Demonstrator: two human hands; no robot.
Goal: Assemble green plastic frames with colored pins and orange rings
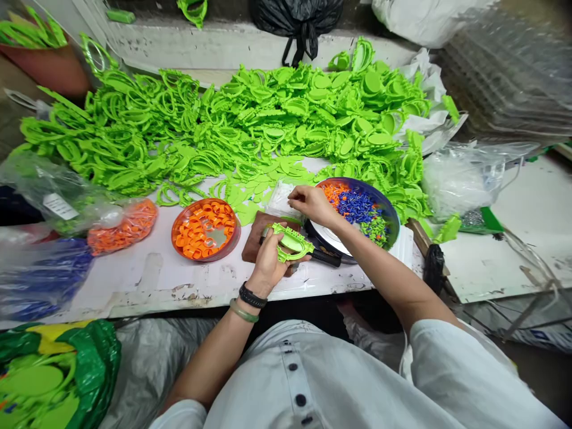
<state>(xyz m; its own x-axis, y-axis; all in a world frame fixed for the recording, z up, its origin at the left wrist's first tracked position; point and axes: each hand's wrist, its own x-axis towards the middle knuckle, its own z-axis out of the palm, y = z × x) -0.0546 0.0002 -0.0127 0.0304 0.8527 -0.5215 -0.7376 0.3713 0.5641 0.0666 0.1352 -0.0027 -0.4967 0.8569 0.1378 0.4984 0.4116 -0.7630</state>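
My left hand (269, 262) grips a bright green plastic frame piece (292, 241) with an oval centre, above a brown block (254, 238). A black handle (325, 257) juts out to the right beside that piece; what it belongs to is hidden. My right hand (315, 205) hovers over a small clear bag of white bits (282, 199), fingertips pinched together. Whether anything tiny is between them cannot be made out. Under my right forearm sits a round dark-blue tin (393, 217) with small orange, blue and green parts sorted in heaps.
A large heap of green plastic parts (268, 113) covers the table's back. To the left stand an orange tin (236, 235) of orange rings and bagged orange parts (123, 226). A clear bag (465, 179) and green tray (491, 220) lie at the right.
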